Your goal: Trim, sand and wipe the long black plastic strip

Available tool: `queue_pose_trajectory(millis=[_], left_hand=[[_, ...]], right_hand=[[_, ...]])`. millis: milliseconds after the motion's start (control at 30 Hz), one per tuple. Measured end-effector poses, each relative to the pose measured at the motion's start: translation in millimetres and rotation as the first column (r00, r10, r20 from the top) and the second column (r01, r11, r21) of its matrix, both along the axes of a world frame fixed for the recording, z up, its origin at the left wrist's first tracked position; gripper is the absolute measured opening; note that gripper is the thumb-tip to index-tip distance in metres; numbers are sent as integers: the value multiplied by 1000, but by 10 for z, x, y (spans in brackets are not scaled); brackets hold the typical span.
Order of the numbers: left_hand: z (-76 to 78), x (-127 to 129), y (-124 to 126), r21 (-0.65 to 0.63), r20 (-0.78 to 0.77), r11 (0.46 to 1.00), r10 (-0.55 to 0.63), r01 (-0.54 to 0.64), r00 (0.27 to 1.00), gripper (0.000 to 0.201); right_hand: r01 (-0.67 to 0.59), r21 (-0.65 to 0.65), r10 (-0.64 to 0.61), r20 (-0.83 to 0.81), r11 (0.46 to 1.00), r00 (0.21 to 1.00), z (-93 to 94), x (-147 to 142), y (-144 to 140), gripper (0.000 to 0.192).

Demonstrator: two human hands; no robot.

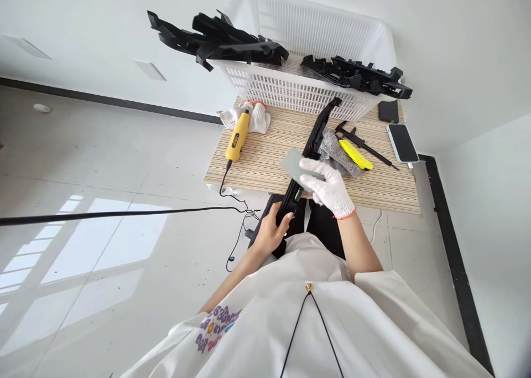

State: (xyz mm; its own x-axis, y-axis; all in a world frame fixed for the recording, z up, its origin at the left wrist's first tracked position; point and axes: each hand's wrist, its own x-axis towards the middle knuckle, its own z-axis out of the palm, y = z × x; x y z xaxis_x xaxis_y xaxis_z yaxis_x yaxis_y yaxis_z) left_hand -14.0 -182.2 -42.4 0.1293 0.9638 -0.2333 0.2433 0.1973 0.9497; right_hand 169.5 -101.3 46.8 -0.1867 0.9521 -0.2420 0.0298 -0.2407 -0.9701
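A long black plastic trim piece [316, 136] slants from my lap up over the near edge of the table, its far end close to the basket. My bare left hand [270, 229] is wrapped round its lower part. In a white knit glove with an orange cuff, my right hand [329, 190] grips a grey-green sheet [292, 164] that looks like sandpaper. The sheet lies across the middle of the trim piece and hides part of it. Just beyond the glove are a grey cloth-like bundle [341, 155] and a yellow brush-like tool [355, 155].
A white plastic basket [265, 87] at the back holds black plastic parts [236, 43] jutting over its rim. At left lie a yellow corded rotary tool [238, 138] and white gloves [260, 119]. Black calipers [365, 144] and a phone [402, 143] are at right. Cables [124, 214] hang beside the table.
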Motion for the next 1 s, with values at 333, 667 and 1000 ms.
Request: queue_pose_trajectory(millis=[333, 667, 1000], left_hand=[[282, 84, 54, -149, 287, 986, 114, -74, 951, 43], [318, 89, -9, -103, 169, 987, 140, -124, 976, 40], [319, 79, 17, -79, 132, 989, 136, -126, 982, 40]], right_hand=[[-240, -10, 240, 7, 971, 971, -3, -227, 251, 35], [-92, 15, 93, -48, 996, 995, 1, -139, 436, 38], [-148, -64, 143, -75, 987, 987, 5, -131, 389, 41]])
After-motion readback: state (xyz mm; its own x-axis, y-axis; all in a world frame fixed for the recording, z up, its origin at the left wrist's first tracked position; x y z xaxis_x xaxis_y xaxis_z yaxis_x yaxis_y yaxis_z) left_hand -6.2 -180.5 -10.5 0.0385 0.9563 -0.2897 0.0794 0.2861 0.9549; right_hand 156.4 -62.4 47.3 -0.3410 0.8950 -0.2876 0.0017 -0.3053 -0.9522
